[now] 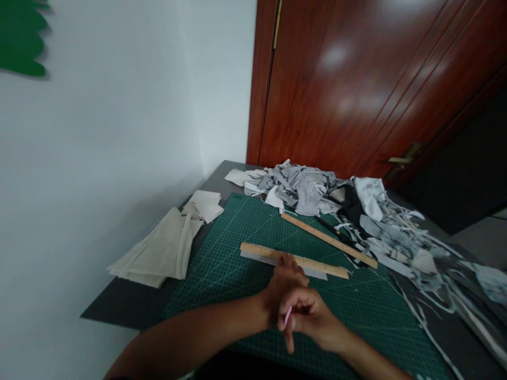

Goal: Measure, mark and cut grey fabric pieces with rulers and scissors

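Note:
My left hand lies over a wooden ruler, its bent fingers holding the ruler down. Under the ruler, a narrow grey strip of fabric shows along the near edge, resting on the green cutting mat. Just in front of my left wrist, my right hand is closed in a pinch around a small, thin pink piece. Its kind is unclear, since the fingers cover part of it. Farther back on the mat lies a second wooden ruler, slanting down to the right.
Folded cream cloth lies at the left table edge, with smaller cream pieces behind it. A heap of grey and white scraps spreads along the back and right. Beside the far ruler is a dark slim tool. A wall and brown door border the table.

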`<state>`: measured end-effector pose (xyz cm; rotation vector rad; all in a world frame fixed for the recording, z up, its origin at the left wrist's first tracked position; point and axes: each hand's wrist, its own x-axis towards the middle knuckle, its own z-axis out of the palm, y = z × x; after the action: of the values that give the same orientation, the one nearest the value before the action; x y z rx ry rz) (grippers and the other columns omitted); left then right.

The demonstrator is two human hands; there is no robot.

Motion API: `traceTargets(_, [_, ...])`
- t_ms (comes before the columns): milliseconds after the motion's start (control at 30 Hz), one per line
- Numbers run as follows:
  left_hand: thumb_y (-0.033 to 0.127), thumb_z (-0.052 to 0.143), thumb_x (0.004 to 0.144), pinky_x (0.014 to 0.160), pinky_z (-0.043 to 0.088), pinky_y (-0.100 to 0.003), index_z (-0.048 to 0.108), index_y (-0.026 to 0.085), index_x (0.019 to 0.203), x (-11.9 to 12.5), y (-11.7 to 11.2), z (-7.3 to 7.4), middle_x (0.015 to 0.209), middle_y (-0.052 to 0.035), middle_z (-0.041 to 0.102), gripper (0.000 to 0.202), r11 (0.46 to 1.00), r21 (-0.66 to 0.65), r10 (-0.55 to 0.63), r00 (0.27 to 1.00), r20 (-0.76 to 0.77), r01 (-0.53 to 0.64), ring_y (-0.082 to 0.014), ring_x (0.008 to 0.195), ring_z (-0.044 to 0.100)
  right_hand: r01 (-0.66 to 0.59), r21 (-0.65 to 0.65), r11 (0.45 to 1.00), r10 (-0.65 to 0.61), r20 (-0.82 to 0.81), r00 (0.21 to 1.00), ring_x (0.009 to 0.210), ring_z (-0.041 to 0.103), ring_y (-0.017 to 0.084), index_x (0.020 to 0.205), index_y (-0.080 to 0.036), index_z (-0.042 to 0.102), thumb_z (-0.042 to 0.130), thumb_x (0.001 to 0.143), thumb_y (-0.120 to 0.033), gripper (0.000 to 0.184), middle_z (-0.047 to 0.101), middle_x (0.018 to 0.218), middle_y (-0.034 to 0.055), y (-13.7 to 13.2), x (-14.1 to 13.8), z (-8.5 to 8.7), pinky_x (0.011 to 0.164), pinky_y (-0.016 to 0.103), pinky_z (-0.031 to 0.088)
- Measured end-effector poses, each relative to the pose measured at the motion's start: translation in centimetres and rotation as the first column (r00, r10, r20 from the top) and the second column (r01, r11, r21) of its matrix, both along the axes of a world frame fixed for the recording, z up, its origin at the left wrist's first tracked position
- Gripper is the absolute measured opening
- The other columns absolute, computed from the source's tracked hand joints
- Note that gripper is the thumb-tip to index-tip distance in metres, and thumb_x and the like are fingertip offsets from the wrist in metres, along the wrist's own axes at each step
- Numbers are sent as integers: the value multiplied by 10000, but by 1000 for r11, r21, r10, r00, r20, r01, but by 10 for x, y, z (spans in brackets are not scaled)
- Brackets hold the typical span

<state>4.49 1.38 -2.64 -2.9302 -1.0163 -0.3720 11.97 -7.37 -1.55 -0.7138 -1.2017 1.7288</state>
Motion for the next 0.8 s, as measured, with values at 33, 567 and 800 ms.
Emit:
traceTargets(33, [292,679,957,853,571,-483,786,42,1072,0,1,1,1167,-269,743,296,1000,9,13,1000,-18,-13,-388,1112,687,31,13,999,-31,49,998,510,734,211,900,-423,791,890,758,-497,188,808,818,-34,-6,-4,0,477,332,569])
traceTargets(567, [237,653,931,895,539,-516,710,-5,1193,-5,-12,15,1110,-302,714,361,987,156,44,998,-42,-37,-385,1094,668,77,571,817,-563,764,315,884,700,261,909,-189,743,594,976,-363,239,767,910,95,70,122,36,840,385,534])
traceTargets(800, [269,673,923,888,544,-487,711,3,1211,-6,-13,16,1097,-285,724,393,985,169,55,997,-59,-44,-376,1092,677,-73,540,838,-514,827,227,881,682,240,902,-202,738,548,1001,-267,224,749,916,85,66,128,39,841,354,505])
